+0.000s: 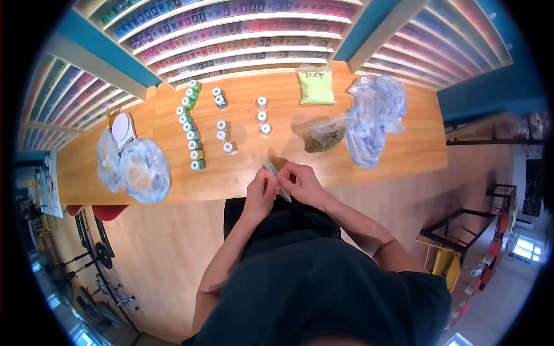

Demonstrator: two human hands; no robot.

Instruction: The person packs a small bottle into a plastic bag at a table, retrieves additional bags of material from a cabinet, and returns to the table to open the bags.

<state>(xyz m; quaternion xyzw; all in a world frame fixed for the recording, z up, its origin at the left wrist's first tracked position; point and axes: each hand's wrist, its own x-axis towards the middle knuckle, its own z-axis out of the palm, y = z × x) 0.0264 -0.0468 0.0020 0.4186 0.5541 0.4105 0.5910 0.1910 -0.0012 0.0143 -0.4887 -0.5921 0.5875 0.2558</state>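
Note:
At the table's front edge, my left hand and my right hand meet with fingertips pinched together. Both grip a small clear plastic bag, whose far end shows beyond the fingers; something brownish is at that end, partly hidden. Ahead and to the right lies a clear zip bag of olive-brown contents with dark writing on it. Farther back rests a bag of pale green powder, marked in black. Small white-capped jars stand in a short row beyond my hands.
More capped jars form a long line on the left, with several others beside them. Crumpled clear plastic bags lie at right; filled ones sit at left near a white scale. Shelves of coloured jars rise behind the table.

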